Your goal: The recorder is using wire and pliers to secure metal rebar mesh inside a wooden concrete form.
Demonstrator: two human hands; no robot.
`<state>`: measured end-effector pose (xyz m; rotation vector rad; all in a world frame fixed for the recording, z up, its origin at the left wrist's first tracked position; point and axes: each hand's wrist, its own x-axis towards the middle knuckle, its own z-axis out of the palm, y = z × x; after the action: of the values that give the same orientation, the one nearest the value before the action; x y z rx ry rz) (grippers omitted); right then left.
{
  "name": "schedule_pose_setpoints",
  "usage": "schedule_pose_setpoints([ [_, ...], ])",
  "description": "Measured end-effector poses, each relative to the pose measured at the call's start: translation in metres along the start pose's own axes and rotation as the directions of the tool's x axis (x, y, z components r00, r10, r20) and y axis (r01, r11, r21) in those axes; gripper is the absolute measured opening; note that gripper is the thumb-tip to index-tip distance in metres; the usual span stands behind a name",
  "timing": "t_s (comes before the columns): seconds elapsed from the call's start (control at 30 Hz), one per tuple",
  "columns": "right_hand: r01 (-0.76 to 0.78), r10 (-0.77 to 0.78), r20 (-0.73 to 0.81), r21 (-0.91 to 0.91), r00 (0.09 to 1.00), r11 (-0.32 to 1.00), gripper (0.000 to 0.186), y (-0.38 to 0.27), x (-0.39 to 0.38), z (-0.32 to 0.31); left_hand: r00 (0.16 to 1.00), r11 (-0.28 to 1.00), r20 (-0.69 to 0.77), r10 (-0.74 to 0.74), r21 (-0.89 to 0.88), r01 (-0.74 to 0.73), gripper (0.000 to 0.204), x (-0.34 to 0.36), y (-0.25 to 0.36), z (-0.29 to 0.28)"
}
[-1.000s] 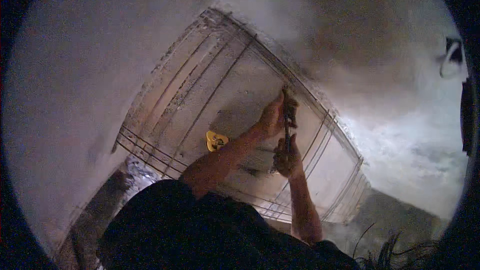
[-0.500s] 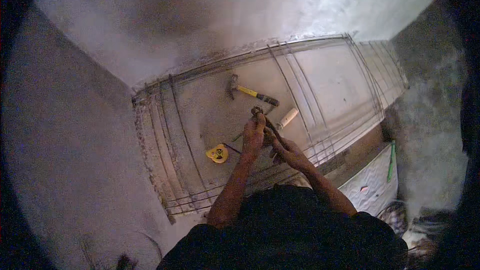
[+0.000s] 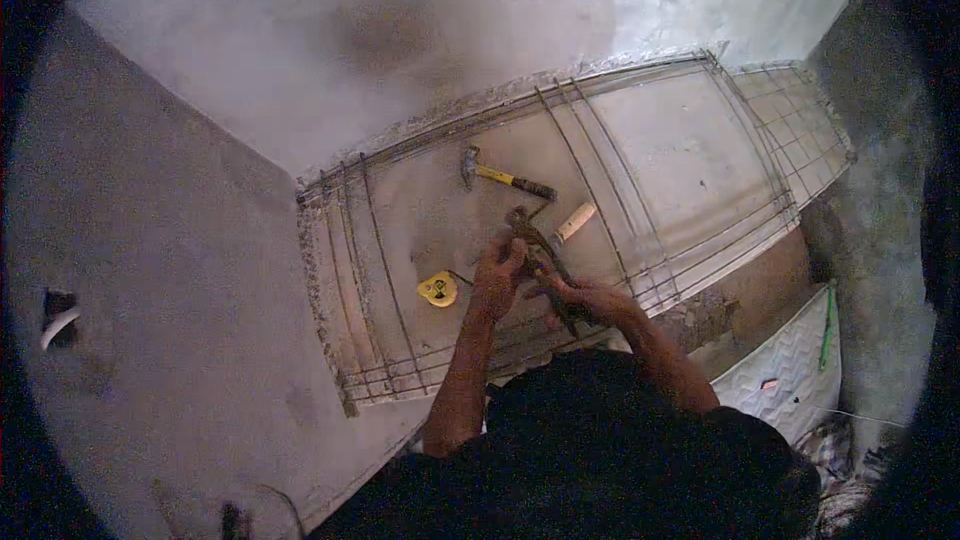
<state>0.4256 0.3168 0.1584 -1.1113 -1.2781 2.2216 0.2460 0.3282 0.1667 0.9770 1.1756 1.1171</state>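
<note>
Dark long-handled pincers [image 3: 541, 244] slant across the space in front of me, jaws pointing away. My right hand [image 3: 592, 302] is closed round their handles. Close beside the tool, my left hand [image 3: 497, 275] has its fingers bent and pinched together; what lies in them is too small and dark to make out. Past the jaws rests a claw hammer [image 3: 505, 178] with a yellow and black handle. A yellow tape measure [image 3: 438, 288] sits left of my left hand. To the right of the pincers lies a tool with a pale wooden handle [image 3: 575, 223], its other end partly hidden.
Thin steel rebar [image 3: 590, 145] runs lengthwise and crosswise over the pale slab [image 3: 690, 150]. Plastered walls [image 3: 420, 40] rise behind it and at the left. A bar mesh [image 3: 795, 125] continues at the far right. Near right lies a white quilted sheet [image 3: 790, 380] with a green strip [image 3: 827, 335].
My view has shifted a little. The right hand has slid down the pincers' handles, away from the left hand, and the handles show more. The hammer and tape measure lie where they were.
</note>
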Motion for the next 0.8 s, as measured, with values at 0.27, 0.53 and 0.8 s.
schedule_pose_setpoints([
  [0.27,0.005,0.118,0.332,-0.347,0.936,0.938,0.045,0.016,0.019,-0.054,0.936,0.99,-0.33,0.127,0.102,-0.098,0.022,-0.026,-0.041,0.032],
  [0.53,-0.002,0.083,0.263,-0.295,0.961,0.955,0.041,-0.001,-0.013,-0.058,0.809,1.0,-0.588,0.012,0.018,-0.002,0.021,-0.037,-0.055,0.051],
  [0.8,0.006,-0.008,0.342,0.007,0.94,1.0,0.048,0.01,-0.013,-0.082,0.835,0.848,-0.454,0.312,0.53,-0.029,0.02,-0.018,-0.036,0.073],
])
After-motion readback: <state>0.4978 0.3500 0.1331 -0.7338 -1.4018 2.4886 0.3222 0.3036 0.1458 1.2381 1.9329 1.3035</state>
